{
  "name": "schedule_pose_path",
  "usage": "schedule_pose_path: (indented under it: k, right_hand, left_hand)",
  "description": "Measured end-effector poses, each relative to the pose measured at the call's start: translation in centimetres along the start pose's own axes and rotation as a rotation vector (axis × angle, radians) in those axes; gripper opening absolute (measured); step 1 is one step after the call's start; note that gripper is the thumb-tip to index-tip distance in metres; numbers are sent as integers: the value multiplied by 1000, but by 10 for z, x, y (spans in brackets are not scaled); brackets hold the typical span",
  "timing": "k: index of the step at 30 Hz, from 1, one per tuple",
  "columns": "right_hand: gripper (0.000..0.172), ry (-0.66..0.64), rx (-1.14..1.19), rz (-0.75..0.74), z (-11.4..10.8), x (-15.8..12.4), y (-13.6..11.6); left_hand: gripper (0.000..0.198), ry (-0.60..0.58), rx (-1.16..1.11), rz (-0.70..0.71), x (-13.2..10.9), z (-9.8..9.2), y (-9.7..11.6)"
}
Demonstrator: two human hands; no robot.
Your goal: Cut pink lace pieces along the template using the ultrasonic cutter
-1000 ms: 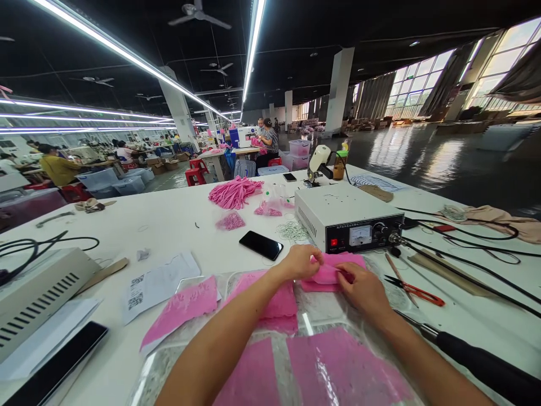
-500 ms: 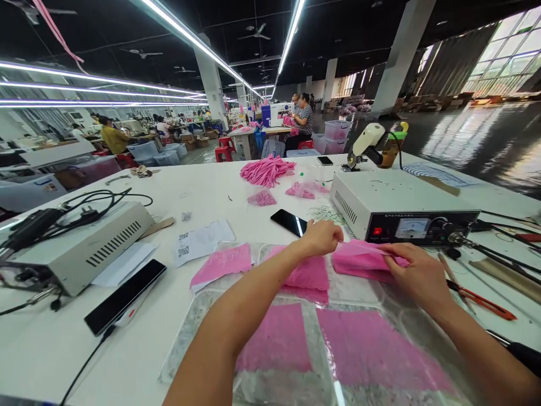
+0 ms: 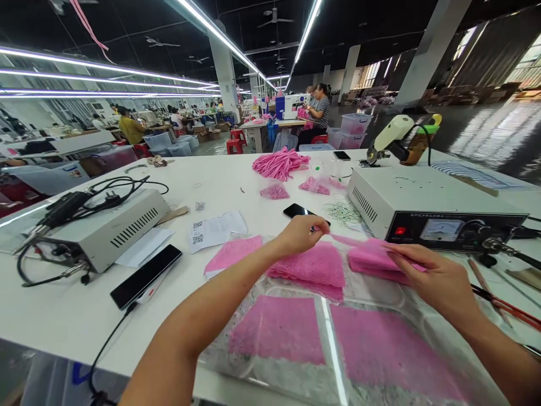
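A thin pink fabric piece is stretched between my hands above a pink fabric stack. My left hand is closed in a pinch at its left corner; the fingertips partly hide the contact. At the other end, the thumb and fingers of my right hand grip the edge. Left of that stack lie a second, scalloped pink stack and a flatter pink sheet. Nearer me, two pink panels show on or under a clear plastic sheet.
Grey machine boxes stand left and right. Phones, a printed paper, pink strips and bagged pink bits lie around. A handheld tool rests at back right. People sit at sewing machines beyond.
My left hand has moved left relative to the stack, drawing the fabric's corner out. My right hand keeps its grip. The view has shifted, moving the table contents rightward.
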State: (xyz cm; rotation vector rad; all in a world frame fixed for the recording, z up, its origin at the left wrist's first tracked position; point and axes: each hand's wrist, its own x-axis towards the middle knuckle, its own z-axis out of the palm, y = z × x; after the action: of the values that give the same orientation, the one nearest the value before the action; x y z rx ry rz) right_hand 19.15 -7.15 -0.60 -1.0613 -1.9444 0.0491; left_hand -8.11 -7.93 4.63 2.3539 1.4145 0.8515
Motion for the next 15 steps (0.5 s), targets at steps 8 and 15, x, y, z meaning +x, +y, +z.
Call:
schedule_pose_path:
  k: [8, 15]
  right_hand:
    - [27, -279, 374, -610, 34, -50, -98]
    - [28, -449, 381, -789, 49, -69, -111]
  left_hand:
    - [21, -21, 65, 155, -171, -42, 0]
    - [26, -73, 293, 134, -246, -27, 15]
